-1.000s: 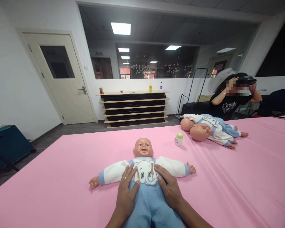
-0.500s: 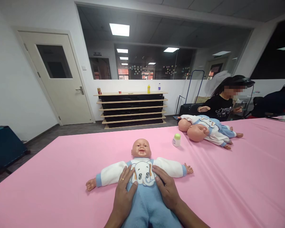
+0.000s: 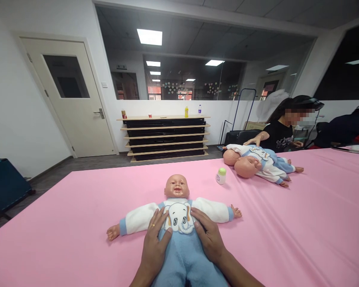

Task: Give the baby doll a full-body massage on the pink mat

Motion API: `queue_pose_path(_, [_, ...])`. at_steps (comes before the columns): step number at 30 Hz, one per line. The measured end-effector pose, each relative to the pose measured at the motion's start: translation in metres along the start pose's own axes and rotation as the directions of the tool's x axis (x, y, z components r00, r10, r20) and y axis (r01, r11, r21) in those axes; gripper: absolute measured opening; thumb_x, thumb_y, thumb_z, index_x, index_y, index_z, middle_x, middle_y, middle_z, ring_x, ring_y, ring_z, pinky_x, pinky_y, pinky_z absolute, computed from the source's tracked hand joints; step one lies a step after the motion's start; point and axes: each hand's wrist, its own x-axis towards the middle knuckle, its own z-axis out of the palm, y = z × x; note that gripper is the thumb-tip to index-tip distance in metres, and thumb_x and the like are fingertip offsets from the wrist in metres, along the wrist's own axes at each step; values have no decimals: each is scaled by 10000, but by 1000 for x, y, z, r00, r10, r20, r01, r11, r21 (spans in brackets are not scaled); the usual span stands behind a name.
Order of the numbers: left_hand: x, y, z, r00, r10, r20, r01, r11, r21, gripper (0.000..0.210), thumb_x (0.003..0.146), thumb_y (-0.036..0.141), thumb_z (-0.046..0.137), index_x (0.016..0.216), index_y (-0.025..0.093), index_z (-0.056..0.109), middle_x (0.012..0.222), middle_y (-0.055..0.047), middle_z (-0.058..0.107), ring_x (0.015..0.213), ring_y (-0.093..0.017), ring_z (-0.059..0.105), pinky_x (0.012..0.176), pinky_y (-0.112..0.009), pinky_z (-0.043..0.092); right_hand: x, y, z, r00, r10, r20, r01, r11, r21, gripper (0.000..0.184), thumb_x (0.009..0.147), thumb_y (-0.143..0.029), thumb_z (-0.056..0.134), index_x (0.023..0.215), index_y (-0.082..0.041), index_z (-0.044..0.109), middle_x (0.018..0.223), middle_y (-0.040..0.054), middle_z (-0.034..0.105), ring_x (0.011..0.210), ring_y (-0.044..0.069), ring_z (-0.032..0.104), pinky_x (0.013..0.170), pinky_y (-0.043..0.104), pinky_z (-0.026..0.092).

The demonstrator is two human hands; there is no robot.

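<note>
A baby doll (image 3: 182, 247) lies on its back with its arms spread, dressed in a blue and white outfit with an elephant face on the chest. My left hand (image 3: 156, 239) rests on the side of its torso, fingers stretched out and a ring on one of them. On the opposite side of the chest lies my right hand (image 3: 208, 233), flat with the fingers extended. Neither hand is closed round the doll. Past the doll's head, to the right, stands a small white bottle with a green cap (image 3: 221, 175). The doll's feet are out of frame.
Pink cloth covers the table (image 3: 62, 223). Two more baby dolls (image 3: 247, 166) lie together at the far right, and a co-worker's hand (image 3: 255, 139) is at one of them. Behind the table are a low stack of shelves (image 3: 167, 133) and a door (image 3: 68, 119).
My hands stay in the same place on the doll. The co-worker's hand has come down to the far dolls. The whole view has shifted very slightly.
</note>
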Motion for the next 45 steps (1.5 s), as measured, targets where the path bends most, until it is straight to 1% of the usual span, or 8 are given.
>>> queue_pose_path(8, [-1,-1,1,1000,7,8,-7,999,32,467,913,374,497,1372,292,504,1501,-12,376,1449,-212,204,1190,-488,185,0,2,0,1000,3,0,-3,1000,4,363,958,-374,469,1264,-236,608,1366,88,535,1295,250,478,1113,497,383])
queue_pose_path(17, [0,1,0,1000,3,-19,-4,1000,-25,465,881,350,548,1344,310,535,1480,-17,409,1441,-245,231,1181,-519,189,0,2,1,1000,-5,-13,5,1000,11,362,954,-387,474,1252,-242,618,1351,85,550,1281,256,494,1101,505,396])
queue_pose_path(33, [-1,3,0,1000,-7,-16,7,999,-36,462,884,336,544,1344,296,538,1486,-21,401,1445,-241,219,1188,-501,171,0,1,0,1000,12,10,-13,1000,13,365,961,-381,465,1267,-239,603,1368,80,533,1303,238,468,1124,485,368])
queue_pose_path(41, [0,1,1,1000,8,-7,-8,1000,7,459,905,354,512,1361,294,517,1494,-20,389,1445,-227,218,1186,-505,186,0,1,0,1000,10,0,-10,1000,22,366,957,-383,473,1256,-227,613,1356,91,543,1293,248,479,1116,488,377])
queue_pose_path(45, [0,1,1,1000,5,-4,-5,1000,4,458,906,356,510,1360,291,519,1494,-22,389,1445,-229,218,1184,-505,189,0,1,0,1000,14,8,-14,1000,20,360,959,-378,472,1259,-234,607,1361,81,539,1298,237,472,1124,476,368])
